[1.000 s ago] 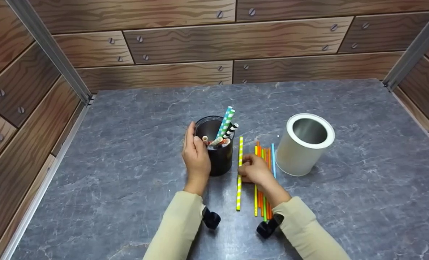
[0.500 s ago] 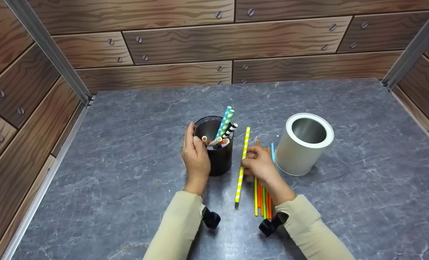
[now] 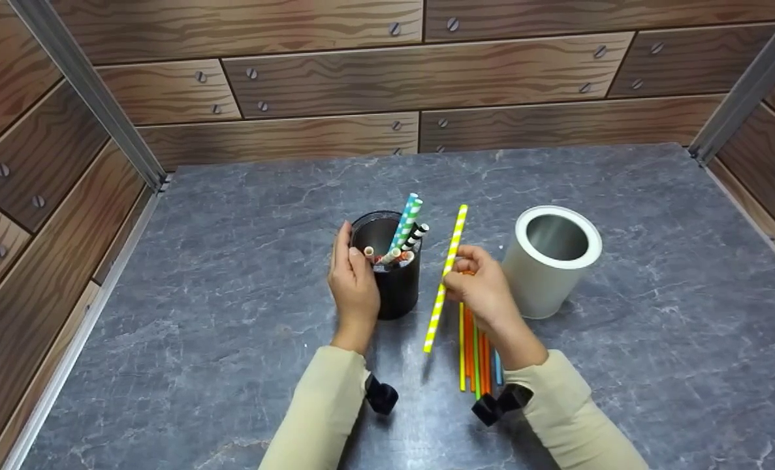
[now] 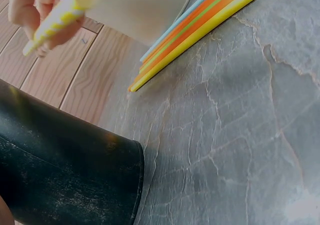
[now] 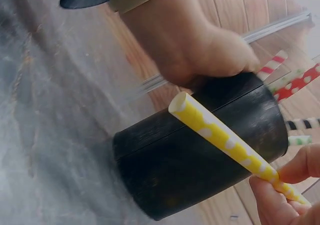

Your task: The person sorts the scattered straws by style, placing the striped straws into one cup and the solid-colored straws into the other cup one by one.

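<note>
My left hand [image 3: 353, 277] holds the left side of a black can [image 3: 398, 290], its thumb near the rim and its fingers reaching round the far side. Several patterned paper straws [image 3: 405, 225] stand in that can, some showing just their tips above the rim. Between thumb and fingers my right hand [image 3: 485, 290] pinches a yellow-and-white paper straw [image 3: 453, 251] near its middle, tilted and lifted off the table. The right wrist view shows this straw [image 5: 225, 140] in front of the can. Below the right hand lie several orange, green, yellow and blue straws [image 3: 475, 365], partly hidden by it.
A pale can [image 3: 540, 287] with a white rim stands just right of the right hand; its metal inside shows. The grey marbled table [image 3: 230, 261] is bounded by wood-patterned walls [image 3: 426, 72] at the back and sides.
My right hand has lifted the yellow-and-white straw off the table and moved it up and to the right, tilting it. My left hand and the black can have stayed put.
</note>
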`<state>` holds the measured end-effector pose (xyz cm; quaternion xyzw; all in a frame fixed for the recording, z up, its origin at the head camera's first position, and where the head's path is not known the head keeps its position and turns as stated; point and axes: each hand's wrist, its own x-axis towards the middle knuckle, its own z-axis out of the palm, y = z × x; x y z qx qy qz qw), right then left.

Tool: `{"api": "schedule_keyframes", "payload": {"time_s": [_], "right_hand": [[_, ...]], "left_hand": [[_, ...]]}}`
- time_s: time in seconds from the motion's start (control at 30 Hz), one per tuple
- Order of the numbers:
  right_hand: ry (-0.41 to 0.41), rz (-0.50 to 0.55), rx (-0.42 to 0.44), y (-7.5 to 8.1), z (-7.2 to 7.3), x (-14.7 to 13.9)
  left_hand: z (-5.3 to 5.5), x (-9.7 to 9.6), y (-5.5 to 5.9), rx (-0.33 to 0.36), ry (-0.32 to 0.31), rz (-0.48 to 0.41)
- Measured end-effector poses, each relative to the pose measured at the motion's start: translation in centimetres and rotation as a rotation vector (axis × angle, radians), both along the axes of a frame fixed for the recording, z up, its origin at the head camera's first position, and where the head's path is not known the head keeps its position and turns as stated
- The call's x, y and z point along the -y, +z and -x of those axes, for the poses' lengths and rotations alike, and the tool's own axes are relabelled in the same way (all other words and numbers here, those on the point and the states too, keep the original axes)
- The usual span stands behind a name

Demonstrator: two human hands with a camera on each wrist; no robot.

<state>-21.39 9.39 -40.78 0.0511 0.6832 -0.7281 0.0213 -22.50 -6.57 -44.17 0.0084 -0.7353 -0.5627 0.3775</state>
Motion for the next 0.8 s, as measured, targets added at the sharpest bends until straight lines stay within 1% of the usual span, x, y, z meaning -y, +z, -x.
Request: {"api": "schedule_keyframes", "payload": {"time_s": [0.27, 0.5, 0.63, 0.8], "right_hand": [[-0.053, 0.040, -0.050, 1.9, -0.5, -0.1], [-0.082, 0.067, -0.144, 3.1, -0.8, -0.2], [-0.108, 0.060, -0.195, 3.5, -0.8, -0.3], [-0.140, 0.066, -0.284, 3.9, -1.0, -0.4]], "left_hand": [[0.1, 0.0, 0.0, -0.016, 0.009, 0.002], [0.2, 0.0, -0.1, -0.022, 0.017, 0.004], [0.2, 0.0, -0.2, -0.019, 0.017, 0.003], [0.2, 0.0, -0.2, -0.010, 0.013, 0.004]]}}
